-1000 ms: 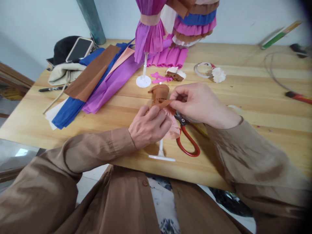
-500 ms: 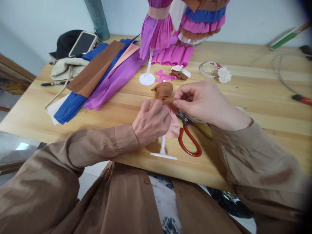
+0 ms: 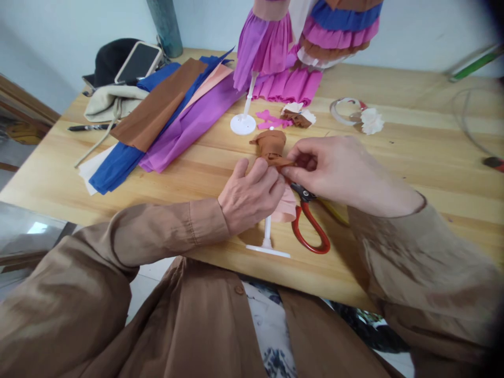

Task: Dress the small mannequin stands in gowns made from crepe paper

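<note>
A small mannequin (image 3: 271, 144) lies on its side on the wooden table (image 3: 413, 173), its white stand (image 3: 268, 244) pointing toward me. It wears a brown crepe-paper top and a pink paper skirt (image 3: 286, 209). My left hand (image 3: 252, 197) is wrapped round its waist, fingers closed. My right hand (image 3: 334, 168) pinches the end of a brown crepe-paper strip (image 3: 280, 161) at the waist, just right of my left fingers.
Red-handled scissors (image 3: 311, 231) lie under my right wrist. Folded crepe sheets (image 3: 169, 118) in brown, blue and purple lie at left, with a phone (image 3: 137, 62) on a bag behind. Two dressed mannequins (image 3: 271, 47) stand at the back; a tape ring (image 3: 344, 110) and a paper flower (image 3: 372, 121) lie right.
The view has shifted slightly, so everything sits a little to the right. My right hand has drawn closer to my left, keeping its pinch on the brown strip.
</note>
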Tool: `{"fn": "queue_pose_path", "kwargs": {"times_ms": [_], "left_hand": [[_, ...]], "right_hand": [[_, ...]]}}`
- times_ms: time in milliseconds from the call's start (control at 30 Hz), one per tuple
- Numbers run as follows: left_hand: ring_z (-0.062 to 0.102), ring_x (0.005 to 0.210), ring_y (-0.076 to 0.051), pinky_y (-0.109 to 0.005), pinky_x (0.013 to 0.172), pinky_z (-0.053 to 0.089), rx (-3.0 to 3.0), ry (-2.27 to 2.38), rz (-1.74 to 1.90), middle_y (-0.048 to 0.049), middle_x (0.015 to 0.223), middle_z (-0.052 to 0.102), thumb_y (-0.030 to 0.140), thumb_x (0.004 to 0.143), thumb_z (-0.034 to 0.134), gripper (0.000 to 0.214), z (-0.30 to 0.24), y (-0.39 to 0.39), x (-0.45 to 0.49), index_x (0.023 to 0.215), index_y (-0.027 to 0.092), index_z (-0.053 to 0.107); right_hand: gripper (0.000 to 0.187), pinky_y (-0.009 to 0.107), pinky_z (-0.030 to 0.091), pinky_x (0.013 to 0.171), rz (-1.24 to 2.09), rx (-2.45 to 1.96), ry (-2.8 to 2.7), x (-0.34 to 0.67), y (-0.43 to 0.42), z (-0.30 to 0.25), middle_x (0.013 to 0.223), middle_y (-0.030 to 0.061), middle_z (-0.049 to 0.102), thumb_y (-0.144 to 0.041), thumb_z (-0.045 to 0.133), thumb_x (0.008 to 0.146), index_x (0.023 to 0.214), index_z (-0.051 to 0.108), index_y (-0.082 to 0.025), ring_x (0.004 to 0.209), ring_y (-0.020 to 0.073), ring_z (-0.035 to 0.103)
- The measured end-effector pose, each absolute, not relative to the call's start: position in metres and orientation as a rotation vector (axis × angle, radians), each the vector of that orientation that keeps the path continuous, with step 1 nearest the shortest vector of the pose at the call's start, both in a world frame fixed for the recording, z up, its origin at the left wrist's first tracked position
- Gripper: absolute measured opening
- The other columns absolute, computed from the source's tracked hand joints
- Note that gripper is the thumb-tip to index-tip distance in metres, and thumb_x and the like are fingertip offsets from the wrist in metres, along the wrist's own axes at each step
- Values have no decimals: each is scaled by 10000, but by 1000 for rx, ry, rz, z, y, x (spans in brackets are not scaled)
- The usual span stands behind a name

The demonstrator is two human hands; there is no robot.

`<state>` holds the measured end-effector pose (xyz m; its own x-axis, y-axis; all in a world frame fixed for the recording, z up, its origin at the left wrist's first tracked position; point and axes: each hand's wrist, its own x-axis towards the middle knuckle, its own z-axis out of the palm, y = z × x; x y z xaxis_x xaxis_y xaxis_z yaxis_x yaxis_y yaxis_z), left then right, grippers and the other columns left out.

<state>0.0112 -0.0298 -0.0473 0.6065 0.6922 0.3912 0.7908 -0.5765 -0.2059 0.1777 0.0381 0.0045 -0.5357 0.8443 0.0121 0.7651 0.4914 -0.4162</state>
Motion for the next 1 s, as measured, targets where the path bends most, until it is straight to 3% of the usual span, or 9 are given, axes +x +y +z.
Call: {"fn": "queue_pose_path", "kwargs": {"times_ms": [267, 533, 767, 1000], "left_hand": [[518, 985, -262, -416, 822, 387, -2527, -1240, -349, -111, 984, 604, 160, 974, 389, 228, -46, -29, 12, 1010, 128, 612], [523, 1005, -265, -441, 865, 392, -2515, -1285, -324, -120, 1018, 611, 143, 974, 350, 272, -47, -29, 13, 1053, 132, 610], [516, 1134, -297, -470, 972, 364, -2406, -1331, -332, -119, 1053, 635, 146, 974, 337, 343, -48, -34, 16, 1209, 105, 583], [522, 1142, -329, -498, 933, 402, -2483, -1401, -354, -129, 1109, 634, 238, 972, 374, 343, -48, -35, 8, 1243, 130, 555]], "right_hand": [[135, 353, 280, 565, 233, -1496, -2677, 175, 26, 14, 623, 68, 597, -141, 523, 773, 684, 578, -227, 599, 246, 550], [140, 350, 327, 570, 293, -1455, -2663, 178, 27, 13, 658, 64, 629, -133, 514, 779, 711, 592, -229, 595, 233, 559], [127, 333, 287, 568, 275, -1419, -2688, 179, 27, 11, 622, 54, 577, -146, 510, 780, 701, 572, -224, 581, 215, 516], [131, 304, 319, 587, 338, -1481, -2684, 176, 24, 14, 715, 59, 664, -214, 510, 817, 792, 639, -200, 632, 202, 569]]}}
